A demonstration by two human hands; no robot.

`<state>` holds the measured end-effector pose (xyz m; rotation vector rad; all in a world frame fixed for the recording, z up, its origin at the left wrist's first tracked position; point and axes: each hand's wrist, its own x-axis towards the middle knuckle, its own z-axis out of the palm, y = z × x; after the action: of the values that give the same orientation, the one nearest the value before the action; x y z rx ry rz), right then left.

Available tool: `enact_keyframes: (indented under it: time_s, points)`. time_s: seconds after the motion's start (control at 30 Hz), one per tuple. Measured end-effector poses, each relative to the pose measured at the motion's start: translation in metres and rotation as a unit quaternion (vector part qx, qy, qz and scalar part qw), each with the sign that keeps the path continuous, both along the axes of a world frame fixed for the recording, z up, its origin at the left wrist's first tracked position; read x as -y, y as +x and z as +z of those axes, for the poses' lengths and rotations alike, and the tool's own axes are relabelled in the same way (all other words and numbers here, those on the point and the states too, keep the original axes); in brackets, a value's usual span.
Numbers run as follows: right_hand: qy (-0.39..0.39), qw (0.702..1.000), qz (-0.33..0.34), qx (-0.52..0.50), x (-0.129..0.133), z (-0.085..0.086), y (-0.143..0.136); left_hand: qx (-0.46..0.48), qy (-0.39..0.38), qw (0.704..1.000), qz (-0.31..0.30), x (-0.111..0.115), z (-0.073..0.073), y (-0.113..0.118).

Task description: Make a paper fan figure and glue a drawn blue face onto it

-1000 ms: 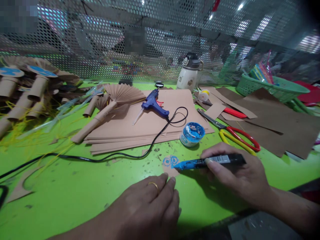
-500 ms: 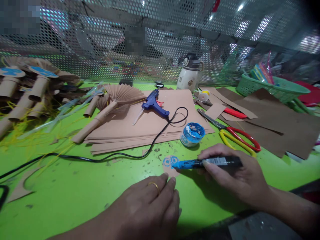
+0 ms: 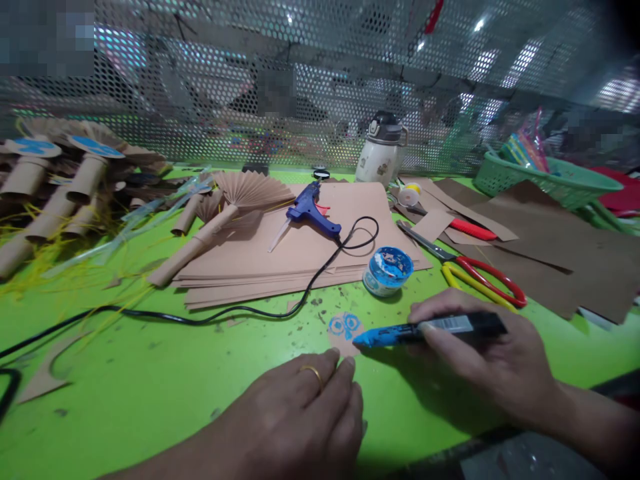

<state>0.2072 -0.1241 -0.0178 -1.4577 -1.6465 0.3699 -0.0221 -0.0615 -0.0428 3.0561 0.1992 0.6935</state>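
My right hand [image 3: 480,367] grips a black marker pen [image 3: 460,325] with a barcode label; its front end and tip are smeared blue. The tip is at the right edge of a small rounded piece of brown paper [image 3: 343,345]. Two blue ringed eyes and a small blue mark between and below them are drawn on it. My left hand [image 3: 305,413], a gold ring on one finger, lies palm down with its fingertips at the paper's lower edge. Its fingers are laid flat, side by side. Just behind stands an open tub of blue paint [image 3: 387,272].
Behind lie a blue glue gun [image 3: 313,212] on stacked brown paper [image 3: 350,200], its black cord [image 3: 270,315] crossing the table, and a pleated paper fan [image 3: 255,190]. Scissors [image 3: 493,280] lie right; a flask [image 3: 380,153] and green basket [image 3: 550,175] stand farther back. Paper-tube crafts [image 3: 50,180] pile up left.
The marker tip has moved right and slightly down, from between the drawn eyes to the paper's right edge. A blue mark shows where it was. My left hand stays by the paper.
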Motion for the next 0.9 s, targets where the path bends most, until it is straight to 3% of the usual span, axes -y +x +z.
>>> enact_keyframes:
  time_s: [0.2,0.5,0.7,0.9]
  points:
    - [0.013,0.996,-0.062,-0.055,0.003,-0.005,0.002,0.009,0.005,1.000,0.004,0.002,0.001,-0.001]
    - [0.022,0.994,-0.026,-0.102,0.001,-0.005,0.006,-0.009,0.036,0.999,0.018,0.006,0.009,0.001]
    - [-0.005,0.998,0.046,-0.051,0.003,-0.005,0.010,-0.022,0.058,0.998,-0.002,0.009,0.024,-0.002]
    - [-0.025,0.998,0.056,-0.002,0.002,-0.004,0.011,0.008,0.078,0.997,-0.019,0.002,0.010,0.001]
